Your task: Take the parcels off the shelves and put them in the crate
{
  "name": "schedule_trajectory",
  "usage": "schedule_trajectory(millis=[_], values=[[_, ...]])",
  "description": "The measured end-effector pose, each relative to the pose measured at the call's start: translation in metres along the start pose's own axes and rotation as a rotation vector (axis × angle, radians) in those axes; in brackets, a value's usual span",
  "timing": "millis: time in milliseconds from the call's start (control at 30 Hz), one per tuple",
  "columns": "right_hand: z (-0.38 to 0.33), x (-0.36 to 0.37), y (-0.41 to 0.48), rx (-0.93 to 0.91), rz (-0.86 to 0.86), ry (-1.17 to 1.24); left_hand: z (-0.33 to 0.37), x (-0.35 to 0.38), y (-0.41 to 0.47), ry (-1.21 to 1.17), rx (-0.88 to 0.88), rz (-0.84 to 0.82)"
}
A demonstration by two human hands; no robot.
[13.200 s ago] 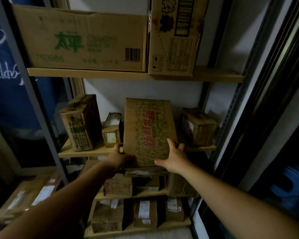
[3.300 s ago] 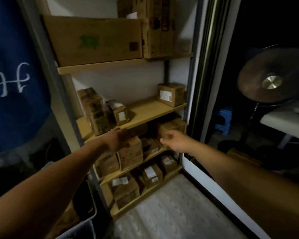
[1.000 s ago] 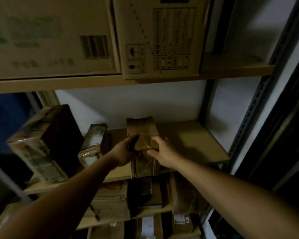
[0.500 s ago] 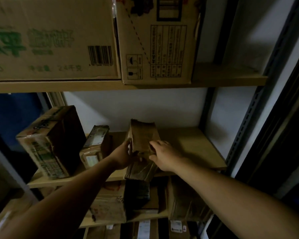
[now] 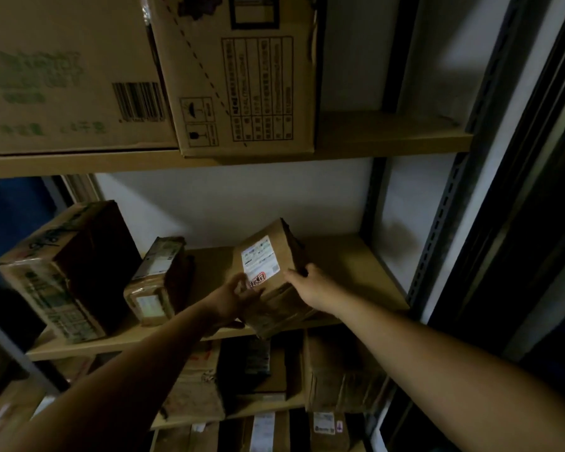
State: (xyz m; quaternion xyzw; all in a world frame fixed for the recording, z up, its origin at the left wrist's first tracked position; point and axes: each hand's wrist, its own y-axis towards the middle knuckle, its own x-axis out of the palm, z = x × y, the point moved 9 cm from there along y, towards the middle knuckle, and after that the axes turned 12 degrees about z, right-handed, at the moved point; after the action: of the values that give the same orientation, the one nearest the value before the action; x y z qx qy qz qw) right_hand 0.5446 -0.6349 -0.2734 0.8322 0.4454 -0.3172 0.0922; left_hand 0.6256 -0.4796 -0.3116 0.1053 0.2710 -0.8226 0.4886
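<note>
Big top-shelf carton point(image 5: 62, 76) cut off left, green print blurred

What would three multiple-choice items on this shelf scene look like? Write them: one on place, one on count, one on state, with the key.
1. Where is the labelled parcel?
A) on the top shelf
B) between the left hand and right hand, at the middle shelf's front
C) on the floor

2. How many other parcels stand on the middle shelf?
A) none
B) two
C) five

3. How does the labelled parcel sit?
A) flat
B) tilted
C) torn open

Key: B, both hands have a grip on it; B, a large parcel and a small parcel stand to its left; B, its label face slants.
</note>
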Motion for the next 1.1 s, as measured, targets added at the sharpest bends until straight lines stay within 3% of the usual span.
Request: schedule_trajectory(millis=[267,467,700,1100], values=[[0.028,0.0,0.005,0.136,0.035,0.108,-0.019,0.016,-0.003,-0.146,-0.179,0.006],[0.044,0.013,-0.005,0.199,0.024,0.198,-0.013,0.019,-0.008,-0.296,-0.092,0.001],[0.01,0.002,-0.019,0.058,0.062,0.263,0.002,-0.012,-0.03,-0.477,0.103,0.095],[-0.004,0.0,-0.052,-0.071,0.074,0.391,0.006,-0.036,-0.072,-0.476,0.334,0.151]])
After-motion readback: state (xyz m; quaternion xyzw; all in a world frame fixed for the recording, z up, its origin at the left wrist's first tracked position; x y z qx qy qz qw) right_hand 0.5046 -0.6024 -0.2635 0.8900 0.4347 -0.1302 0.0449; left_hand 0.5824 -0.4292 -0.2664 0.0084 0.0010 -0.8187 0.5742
